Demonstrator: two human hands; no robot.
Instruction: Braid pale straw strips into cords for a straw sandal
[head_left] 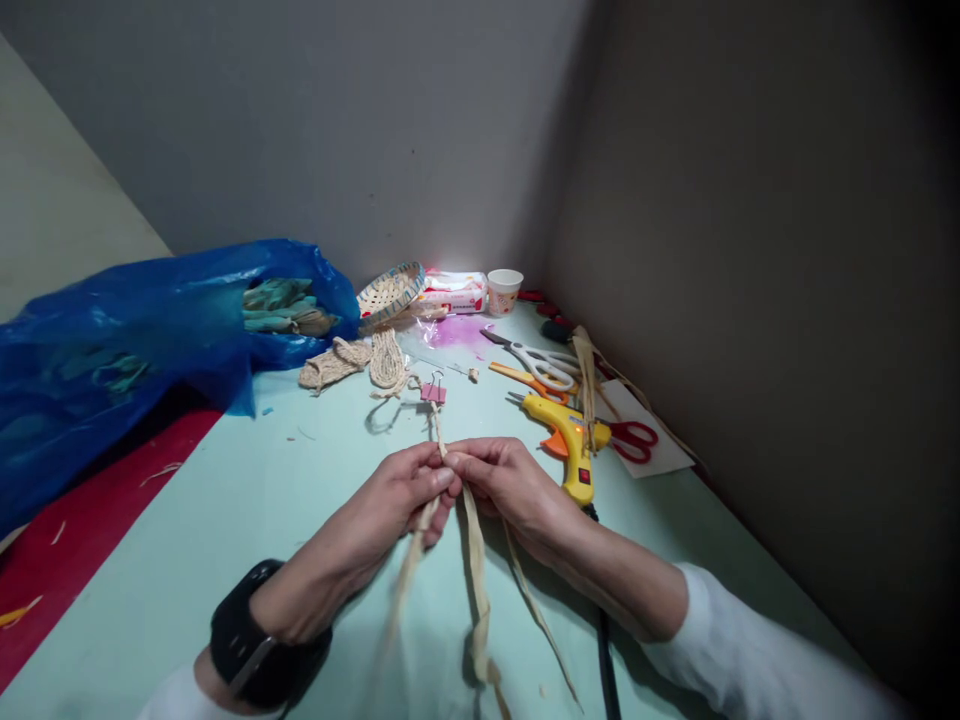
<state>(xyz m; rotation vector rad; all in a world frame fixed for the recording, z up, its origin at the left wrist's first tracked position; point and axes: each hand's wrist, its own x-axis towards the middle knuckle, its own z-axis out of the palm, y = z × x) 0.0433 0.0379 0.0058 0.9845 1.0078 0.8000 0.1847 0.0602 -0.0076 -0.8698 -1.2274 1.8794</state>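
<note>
Pale strips that look like dried husk or straw run from a pink binder clip toward me, and the short length below the clip is braided. My left hand pinches the braid's lower end, with one blurred strip trailing from it. Touching it at the same spot, my right hand is closed on the strips with thumb and forefinger. A wide twisted strip hangs between the hands, and a thinner strip comes out beneath the right hand. Fingertips partly hide the crossing point.
On the right lie a yellow glue gun, white-handled scissors and red-handled scissors. A blue plastic bag spreads across the left. Coiled braid, a woven basket and a paper cup stand farther back.
</note>
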